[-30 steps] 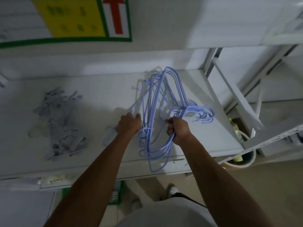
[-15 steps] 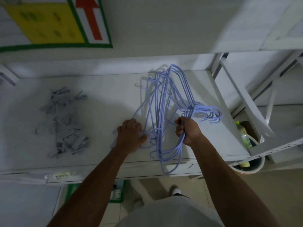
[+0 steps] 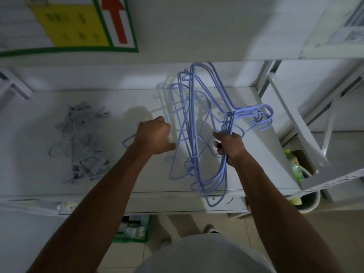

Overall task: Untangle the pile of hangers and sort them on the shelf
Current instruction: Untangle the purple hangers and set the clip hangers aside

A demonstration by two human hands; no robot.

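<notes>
A bunch of blue wire hangers (image 3: 194,123) stands on edge above the white shelf (image 3: 128,174), hooks pointing right. My right hand (image 3: 229,149) is shut on the necks of this bunch just below the hooks. My left hand (image 3: 154,135) is closed on a single blue wire hanger (image 3: 128,141) that lies low on the shelf, left of the bunch. A pile of grey clip hangers (image 3: 81,142) rests on the left part of the shelf.
A wall with a yellow and red-arrow sign (image 3: 78,22) backs the shelf. A white shelf frame (image 3: 301,123) stands at the right, with a green bottle (image 3: 295,164) and a bucket (image 3: 307,201) below it. A green crate (image 3: 134,229) sits on the floor.
My left hand has shifted left and away from the bunch, drawing one blue hanger out onto the shelf. My right hand keeps the bunch upright.
</notes>
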